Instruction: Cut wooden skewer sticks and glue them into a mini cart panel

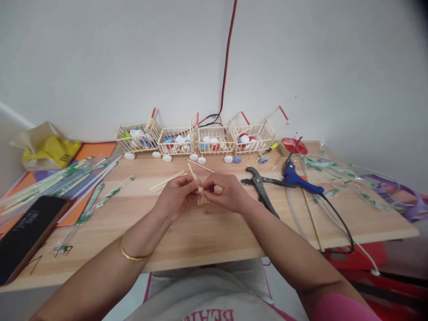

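My left hand point(176, 196) and my right hand point(225, 191) meet over the middle of the wooden board point(207, 236). Both pinch a small bundle of short wooden sticks point(201, 200), fingers closed round it. One longer stick point(192, 171) rises from the bundle towards the back. A gold bangle circles my left wrist. Loose sticks point(167, 181) lie on the board just left of my hands.
Several small stick carts point(197, 139) filled with bottle caps line the wall. Black pliers point(261, 187) and a blue glue gun point(299, 179) with its cord lie to the right. Wrapped chopsticks point(67, 178), a black phone point(28, 232) and a yellow bag point(53, 149) sit left.
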